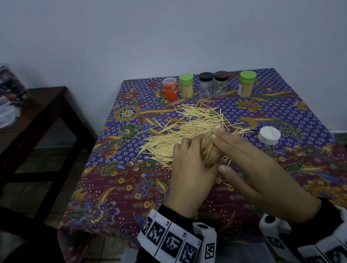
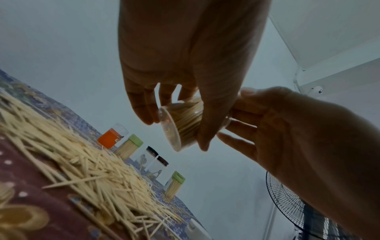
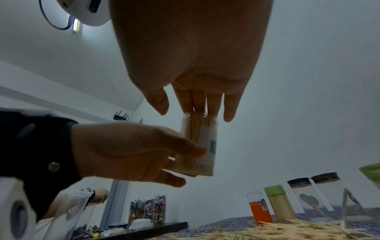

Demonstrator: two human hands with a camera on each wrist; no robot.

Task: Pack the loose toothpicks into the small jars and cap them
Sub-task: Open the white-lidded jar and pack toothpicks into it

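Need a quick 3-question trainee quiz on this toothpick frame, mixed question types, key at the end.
1. True or false: the clear jar gripped by the left hand is already capped.
2. Which lies loose on the tablecloth, right of the toothpick pile? A. white cap B. scissors C. a spoon
3. Fill in: the right hand presses straight fingers on the jar's ____ end.

Key: 1 false; 2 A; 3 open
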